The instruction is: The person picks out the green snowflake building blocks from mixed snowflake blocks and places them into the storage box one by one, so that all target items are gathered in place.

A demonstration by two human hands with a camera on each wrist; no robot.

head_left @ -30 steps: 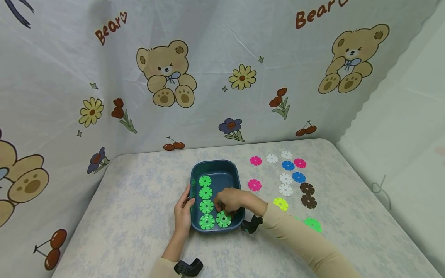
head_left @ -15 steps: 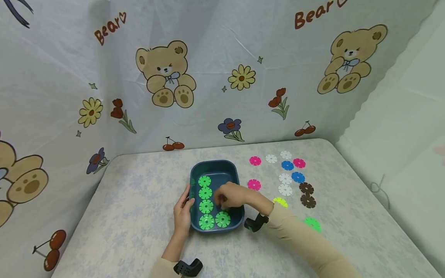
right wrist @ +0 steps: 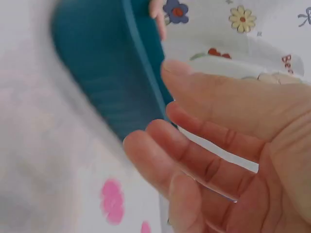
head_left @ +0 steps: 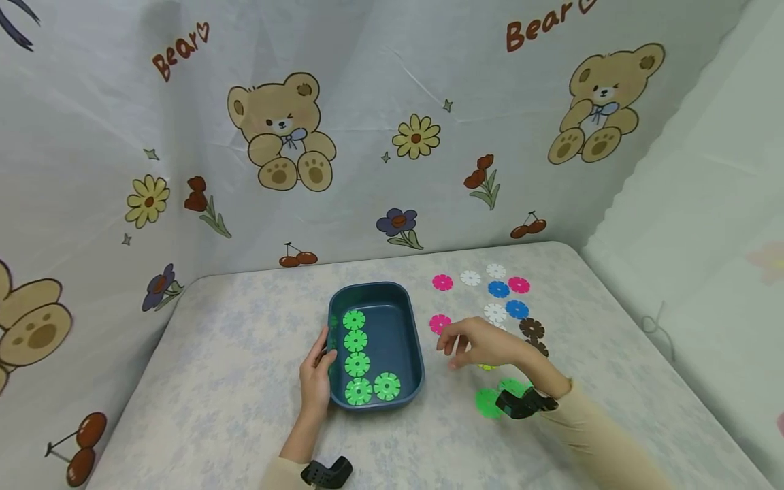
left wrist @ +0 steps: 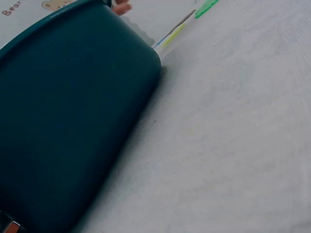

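Observation:
A dark blue plastic tray (head_left: 393, 333) stands on the table. Inside it, green notched discs (head_left: 357, 364) form a column along the left wall, and one more green disc (head_left: 387, 386) lies at the bottom right. My left hand (head_left: 315, 381) holds the tray's left wall, thumb at the rim and fingers against the outside. To the right of the tray, my right hand (head_left: 484, 342) hovers over the table with loosely bent fingers and nothing between them; the right wrist view shows its fingers (right wrist: 155, 155) bare. Below that hand lie loose green discs (head_left: 488, 403), partly covered by the wrist strap.
Scattered on the table's right side are pink (head_left: 442, 282), white (head_left: 470, 278), blue (head_left: 499, 289) and brown discs (head_left: 531, 328). A yellow disc (head_left: 487, 367) is mostly hidden under the right hand. Behind the table hangs a bear-patterned cloth (head_left: 355, 204).
My right hand has lifted out of the tray and moved right, over the loose discs. The bottom-right green disc stays in the tray. My left hand keeps its hold on the tray.

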